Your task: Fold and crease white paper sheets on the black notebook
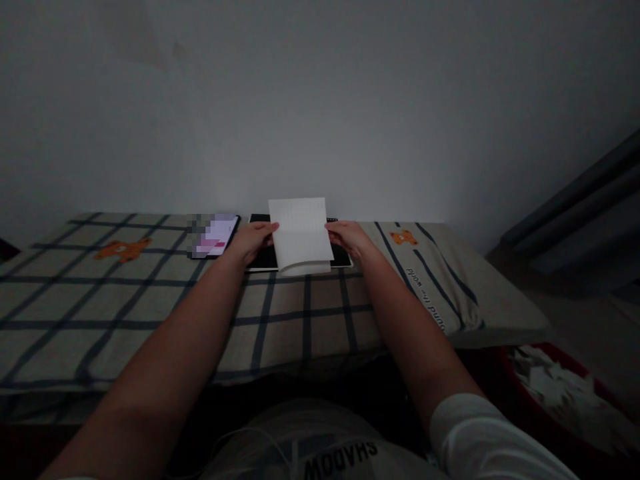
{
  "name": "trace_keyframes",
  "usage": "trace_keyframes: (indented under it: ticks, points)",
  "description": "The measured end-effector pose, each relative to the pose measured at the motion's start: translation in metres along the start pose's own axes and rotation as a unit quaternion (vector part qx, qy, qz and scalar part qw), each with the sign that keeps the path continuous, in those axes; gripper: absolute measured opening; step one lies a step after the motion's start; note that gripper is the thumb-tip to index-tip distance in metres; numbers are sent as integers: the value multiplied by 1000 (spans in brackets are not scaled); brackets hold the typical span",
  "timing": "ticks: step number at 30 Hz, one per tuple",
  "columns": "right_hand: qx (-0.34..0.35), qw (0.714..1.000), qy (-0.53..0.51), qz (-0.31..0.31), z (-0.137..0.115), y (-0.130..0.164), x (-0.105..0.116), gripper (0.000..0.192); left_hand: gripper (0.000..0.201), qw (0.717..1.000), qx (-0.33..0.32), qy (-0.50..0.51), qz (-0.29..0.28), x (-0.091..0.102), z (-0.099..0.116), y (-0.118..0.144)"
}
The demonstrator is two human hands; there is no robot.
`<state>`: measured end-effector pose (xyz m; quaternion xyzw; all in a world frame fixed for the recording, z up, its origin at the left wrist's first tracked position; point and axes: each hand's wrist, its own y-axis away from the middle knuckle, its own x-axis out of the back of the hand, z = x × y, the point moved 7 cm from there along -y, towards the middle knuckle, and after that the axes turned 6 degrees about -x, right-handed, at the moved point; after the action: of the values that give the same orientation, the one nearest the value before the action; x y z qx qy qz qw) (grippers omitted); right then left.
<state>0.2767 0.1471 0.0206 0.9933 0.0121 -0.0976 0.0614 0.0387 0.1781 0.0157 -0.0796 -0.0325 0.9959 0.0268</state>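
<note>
Between my two hands is a white lined sheet of paper (pixel 301 230), its near edge curled or folded over. My left hand (pixel 254 240) pinches the sheet's left edge, thumb on top. On the opposite edge, my right hand (pixel 347 237) grips it the same way. Under the paper lies a black notebook (pixel 261 260) with pale page edges; a spiral binding shows at its far right. The sheet hides most of the notebook's middle. Whether the paper touches the notebook I cannot tell.
A lit phone (pixel 219 235) lies left of the notebook on a checked cloth (pixel 290 313) with bear prints. Behind the table rises a grey wall (pixel 310 100). A red bin (pixel 545 350) full of paper scraps stands at the lower right, with dark curtain-like folds (pixel 575 200) above.
</note>
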Motion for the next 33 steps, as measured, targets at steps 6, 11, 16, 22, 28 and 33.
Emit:
trace_keyframes:
  ticks: [6, 11, 16, 22, 28, 33]
  points:
    - [29, 998, 22, 42, 1, -4, 7, 5, 9, 1000, 8, 16, -18, -2, -3, -2]
    - [37, 997, 44, 47, -2, 0, 5, 7, 11, 1000, 8, 6, -10, 0, -4, -2]
    - [39, 996, 62, 55, -6, 5, 2, 11, 7, 1000, 13, -8, -10, 0, -3, 0]
    - [43, 996, 59, 54, -5, 3, 2, 7, 5, 1000, 22, -1, -14, -2, -3, 2]
    - [58, 993, 59, 79, -4, 0, 8, 3, 9, 999, 32, 2, -12, -3, -2, 3]
    - [73, 991, 52, 100, -2, -4, 15, 6, 13, 997, 48, -1, -61, -9, -5, 4]
